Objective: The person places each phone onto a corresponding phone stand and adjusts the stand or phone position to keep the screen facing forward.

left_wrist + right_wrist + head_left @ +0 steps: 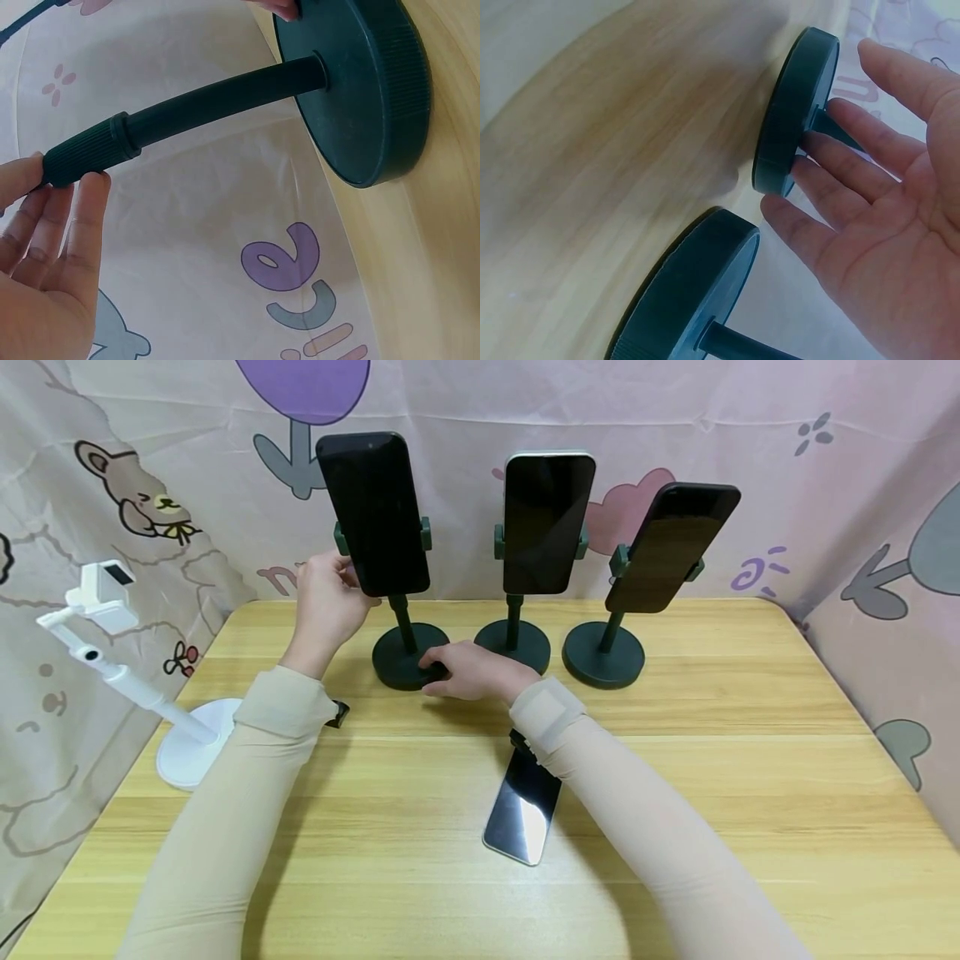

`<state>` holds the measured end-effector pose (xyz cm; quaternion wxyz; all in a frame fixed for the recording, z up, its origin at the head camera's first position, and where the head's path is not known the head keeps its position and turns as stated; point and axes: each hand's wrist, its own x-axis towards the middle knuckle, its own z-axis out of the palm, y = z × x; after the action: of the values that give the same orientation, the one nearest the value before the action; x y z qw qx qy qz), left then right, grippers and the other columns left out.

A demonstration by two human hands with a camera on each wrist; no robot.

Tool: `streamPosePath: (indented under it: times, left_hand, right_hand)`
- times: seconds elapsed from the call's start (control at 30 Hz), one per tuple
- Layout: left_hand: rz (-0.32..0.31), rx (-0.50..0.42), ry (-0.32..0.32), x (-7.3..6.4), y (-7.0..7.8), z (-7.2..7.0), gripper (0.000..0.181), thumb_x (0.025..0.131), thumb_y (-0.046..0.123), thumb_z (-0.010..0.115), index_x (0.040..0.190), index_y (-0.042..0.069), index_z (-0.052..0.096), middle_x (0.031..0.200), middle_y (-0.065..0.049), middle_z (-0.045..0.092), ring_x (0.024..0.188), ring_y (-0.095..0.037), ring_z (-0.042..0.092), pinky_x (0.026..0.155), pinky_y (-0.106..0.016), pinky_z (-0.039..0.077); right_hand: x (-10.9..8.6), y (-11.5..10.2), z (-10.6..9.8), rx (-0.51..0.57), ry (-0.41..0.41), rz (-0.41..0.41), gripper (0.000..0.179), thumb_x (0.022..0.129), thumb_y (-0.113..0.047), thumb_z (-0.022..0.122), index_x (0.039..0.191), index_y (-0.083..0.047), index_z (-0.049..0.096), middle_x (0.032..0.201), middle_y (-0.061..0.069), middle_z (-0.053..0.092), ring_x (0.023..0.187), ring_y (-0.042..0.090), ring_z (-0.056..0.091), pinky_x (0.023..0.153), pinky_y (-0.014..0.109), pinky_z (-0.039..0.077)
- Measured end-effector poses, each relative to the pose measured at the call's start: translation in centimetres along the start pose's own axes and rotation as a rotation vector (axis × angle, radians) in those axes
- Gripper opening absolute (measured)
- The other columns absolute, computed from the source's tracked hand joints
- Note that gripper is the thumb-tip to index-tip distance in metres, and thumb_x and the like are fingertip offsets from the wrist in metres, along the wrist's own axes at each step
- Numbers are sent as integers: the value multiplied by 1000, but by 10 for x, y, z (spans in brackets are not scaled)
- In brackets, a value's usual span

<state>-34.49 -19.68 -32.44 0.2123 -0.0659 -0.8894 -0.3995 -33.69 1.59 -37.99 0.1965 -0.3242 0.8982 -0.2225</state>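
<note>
My left hand (328, 602) reaches behind the leftmost phone (375, 514). In the left wrist view its thumb and fingertips pinch the ribbed collar (88, 150) of the dark green phone stand (225, 101) that carries this phone. My right hand (480, 670) is at the right edge of the same stand's round base (397, 664). Its fingers are spread and fairly straight beside the base (791, 127) in the right wrist view; firm contact is hard to judge. The phone leans slightly, its dark screen facing me.
To the right stand two more green stands, holding a light-framed phone (547, 522) and a tilted dark phone (671, 547). Another phone (521, 810) lies flat below my right wrist. A white stand (183, 752) is at the table's left. A patterned cloth (457, 410) hangs behind.
</note>
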Motion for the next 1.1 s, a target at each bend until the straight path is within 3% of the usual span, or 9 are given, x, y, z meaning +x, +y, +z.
streamPosePath:
  times: [0.13,0.27,0.43,0.63,0.87,1.1]
  left_hand:
    - [9,1,-3,-1,-2,0,12,99,11,76,106,2,79,93,-22,72,71,0,67,70,-14,51]
    - [26,-6,-8,-1,-3,-2,17,101,16,74,103,1,80,95,-21,72,58,17,54,65,-13,48]
    - [37,-10,-24,-2,-4,-3,17,102,16,72,99,0,79,99,-23,75,56,19,55,66,-10,49]
    - [29,-24,-53,-4,-4,-4,17,103,15,70,108,3,80,102,-23,78,58,18,60,64,-8,51]
    - [-25,-21,-81,-8,0,-7,13,100,8,70,109,8,79,107,-19,79,64,8,69,64,-11,54]
    - [19,3,-79,-15,1,-12,17,99,5,72,114,9,78,106,-17,78,67,3,71,61,-11,55]
  right_hand:
    - [-1,0,0,-8,-9,8,52,109,-34,66,155,-12,55,160,9,57,147,24,54,128,41,41]
    - [-4,-2,0,-1,-13,9,52,109,-33,66,155,-12,56,160,9,57,147,24,55,128,42,41]
    - [-7,-1,2,17,-16,12,52,109,-33,65,155,-12,56,160,9,57,147,24,54,129,41,40]
    - [-9,-1,5,39,-21,8,52,109,-34,65,155,-12,55,160,9,56,148,24,52,129,43,39]
    - [-13,-1,6,46,-23,3,52,109,-34,66,155,-13,55,161,7,56,149,24,51,130,44,38]
    - [-15,-3,8,13,-22,-37,51,109,-33,65,155,-12,55,161,7,57,149,23,52,130,42,39]
